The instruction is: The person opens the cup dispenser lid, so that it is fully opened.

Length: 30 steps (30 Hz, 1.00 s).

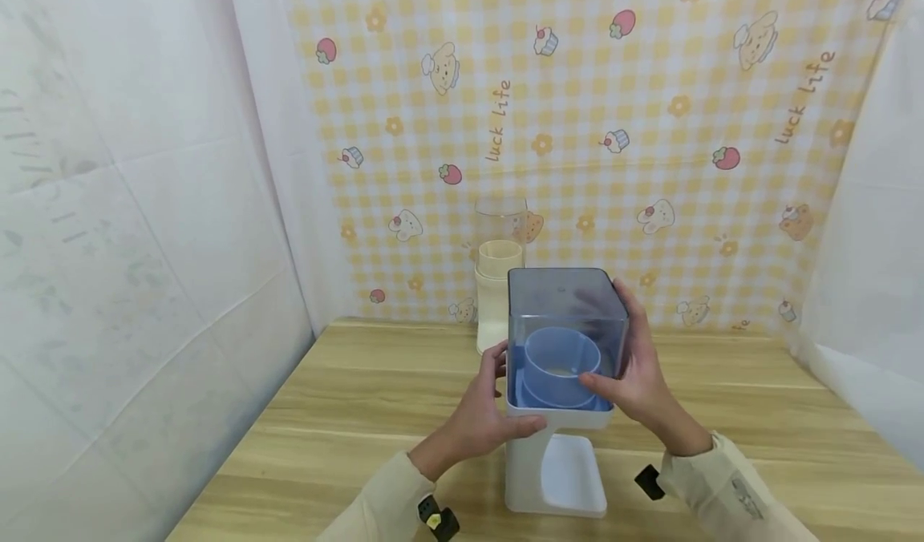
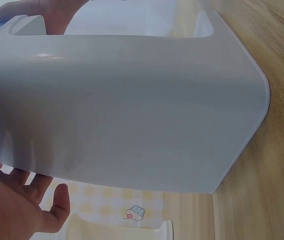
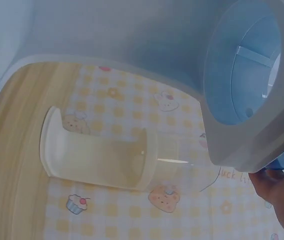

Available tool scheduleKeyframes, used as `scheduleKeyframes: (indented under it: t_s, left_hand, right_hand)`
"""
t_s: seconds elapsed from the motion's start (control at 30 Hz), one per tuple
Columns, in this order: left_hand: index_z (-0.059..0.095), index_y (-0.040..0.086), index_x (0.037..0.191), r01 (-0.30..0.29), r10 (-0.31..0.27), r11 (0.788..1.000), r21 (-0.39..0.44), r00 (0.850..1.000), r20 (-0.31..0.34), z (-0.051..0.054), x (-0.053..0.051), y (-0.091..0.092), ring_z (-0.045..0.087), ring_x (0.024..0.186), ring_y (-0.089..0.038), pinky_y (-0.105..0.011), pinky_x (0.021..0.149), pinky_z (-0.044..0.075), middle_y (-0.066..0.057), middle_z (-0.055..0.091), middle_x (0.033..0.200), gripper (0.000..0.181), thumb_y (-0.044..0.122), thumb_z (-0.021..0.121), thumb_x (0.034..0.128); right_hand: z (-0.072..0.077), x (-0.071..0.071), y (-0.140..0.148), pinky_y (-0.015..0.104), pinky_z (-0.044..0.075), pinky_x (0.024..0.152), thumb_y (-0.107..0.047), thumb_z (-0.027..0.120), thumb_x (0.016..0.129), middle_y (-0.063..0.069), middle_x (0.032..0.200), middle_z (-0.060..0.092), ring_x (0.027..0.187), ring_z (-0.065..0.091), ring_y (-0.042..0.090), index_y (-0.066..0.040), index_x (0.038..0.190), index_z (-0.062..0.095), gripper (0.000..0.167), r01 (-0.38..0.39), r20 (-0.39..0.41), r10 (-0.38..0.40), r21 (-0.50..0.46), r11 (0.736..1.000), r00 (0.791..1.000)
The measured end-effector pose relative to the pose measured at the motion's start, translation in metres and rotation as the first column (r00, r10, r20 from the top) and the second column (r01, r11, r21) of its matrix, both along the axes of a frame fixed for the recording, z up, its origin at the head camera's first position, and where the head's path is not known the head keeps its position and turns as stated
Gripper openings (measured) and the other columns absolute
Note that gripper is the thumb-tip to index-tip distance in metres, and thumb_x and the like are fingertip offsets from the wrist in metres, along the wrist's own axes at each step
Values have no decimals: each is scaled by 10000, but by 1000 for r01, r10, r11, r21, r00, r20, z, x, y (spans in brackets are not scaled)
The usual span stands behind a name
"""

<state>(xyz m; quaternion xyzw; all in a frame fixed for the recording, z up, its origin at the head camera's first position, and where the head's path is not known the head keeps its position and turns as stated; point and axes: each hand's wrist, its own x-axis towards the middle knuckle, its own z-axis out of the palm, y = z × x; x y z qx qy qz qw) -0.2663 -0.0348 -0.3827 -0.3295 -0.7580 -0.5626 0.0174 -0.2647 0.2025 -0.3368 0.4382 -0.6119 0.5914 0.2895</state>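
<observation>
A white stand (image 1: 525, 470) with a tray-like foot stands upright on the table. On its top sits a smoky, see-through square cover (image 1: 566, 293), with a blue round collar (image 1: 561, 382) visible inside. My left hand (image 1: 476, 414) grips the stand's upper left side, thumb along the front rim and fingers toward the back. My right hand (image 1: 642, 374) holds the cover from the right, thumb on its front face and fingers along its side. The left wrist view shows the stand's curved wall (image 2: 122, 110) close up. A round opening under the stand's head shows in the right wrist view.
Behind stands a cream dispenser-like unit (image 1: 493, 309) with a clear cylindrical top, near the back edge of the wooden table (image 1: 346, 414). A yellow checked cloth (image 1: 577, 189) hangs at the back. White sheets (image 1: 144, 245) hang at both sides.
</observation>
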Motion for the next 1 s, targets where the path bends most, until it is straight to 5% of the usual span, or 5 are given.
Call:
scheduleKeyframes:
  t_s: [0.33, 0.73, 1.0]
  left_hand:
    - [165, 189, 1532, -6, 6, 1000, -17, 1000, 6, 0, -1, -1, 423, 1243, -205, -442, 976, 417, -8, 429, 1387, 1045, 516, 791, 762]
    - [159, 183, 1534, -17, 13, 998, -67, 999, -52, 0, -4, -2, 436, 1247, -197, -414, 974, 426, -19, 440, 1391, 1028, 593, 730, 784]
    - [153, 199, 1537, 14, -15, 999, -37, 999, -45, -1, -5, 0, 431, 1234, -184, -392, 965, 424, 3, 438, 1375, 1034, 610, 727, 781]
  right_hand:
    - [1, -1, -2, 268, 392, 966, -137, 786, 816, 60, 1442, 386, 1213, 447, 222, -68, 1573, 78, 1039, 31, 64, -34, 45, 998, 997]
    - [1, -4, -7, 286, 398, 990, -219, 834, 804, 117, 1457, 427, 1252, 458, 236, 13, 1552, 158, 1035, 4, -86, -7, -32, 999, 996]
    - [-3, -4, -6, 283, 392, 989, -205, 822, 809, 117, 1469, 427, 1258, 454, 233, -1, 1555, 168, 1013, 20, -80, -24, -54, 998, 997]
